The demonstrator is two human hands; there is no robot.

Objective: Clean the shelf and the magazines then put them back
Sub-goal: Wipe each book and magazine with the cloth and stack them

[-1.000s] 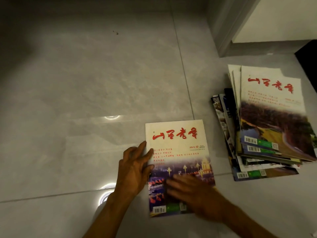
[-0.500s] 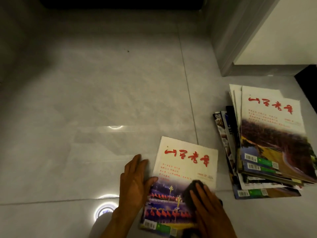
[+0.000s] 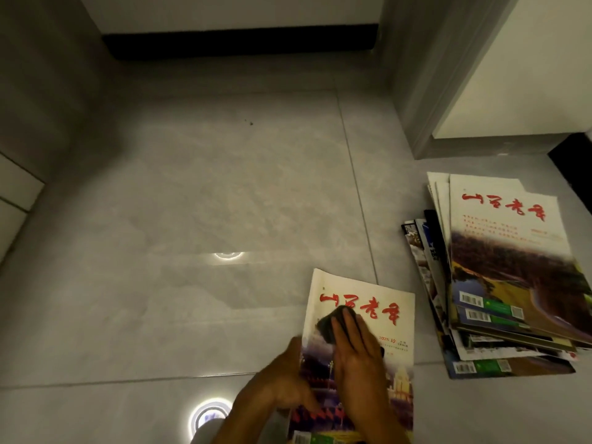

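A single magazine (image 3: pixel 384 315) with a cream cover and red title lies on the grey tile floor at the bottom centre. My right hand (image 3: pixel 358 357) lies flat on its cover, pressing a dark cloth (image 3: pixel 330 322) that shows under and ahead of the fingers. My left hand (image 3: pixel 282 382) holds the magazine's left edge, thumb on the cover. To the right sits a fanned stack of several magazines (image 3: pixel 506 277), with a same-titled issue on top. No shelf is recognisable.
A grey door frame (image 3: pixel 426 100) and a white panel (image 3: pixel 528 75) stand at the upper right. A dark gap (image 3: pixel 240 43) runs along the far wall's base. Ring-light reflections (image 3: pixel 208 415) glare on the glossy floor (image 3: pixel 192 203) near my left arm.
My right hand with the cloth has slid up the cover towards the red title. The left hand has shifted down along the left edge. The camera has tilted up, showing more of the far wall.
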